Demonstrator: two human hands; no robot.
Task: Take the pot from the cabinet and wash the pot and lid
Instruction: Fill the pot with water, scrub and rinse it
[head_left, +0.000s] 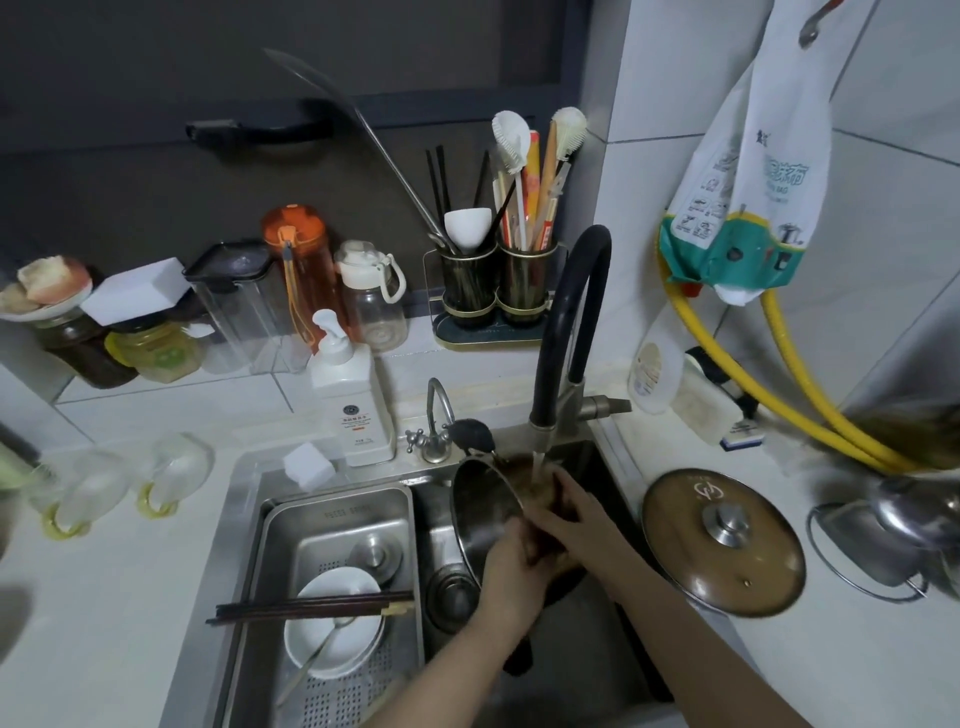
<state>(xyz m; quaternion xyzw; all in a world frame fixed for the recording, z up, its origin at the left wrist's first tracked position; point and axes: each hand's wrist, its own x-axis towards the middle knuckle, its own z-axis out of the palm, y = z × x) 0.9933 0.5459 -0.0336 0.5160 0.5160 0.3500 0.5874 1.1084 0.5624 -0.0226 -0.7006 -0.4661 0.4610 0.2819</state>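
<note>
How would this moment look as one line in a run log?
step: washing pot | tap: running | left hand: holds pot | right hand: inside pot | lid: on counter, unwashed

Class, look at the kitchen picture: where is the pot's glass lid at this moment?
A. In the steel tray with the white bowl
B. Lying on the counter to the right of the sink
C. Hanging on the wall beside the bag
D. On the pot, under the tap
B: the lid lies flat on the counter right of the sink, while both hands hold the pot under the running tap.
</note>
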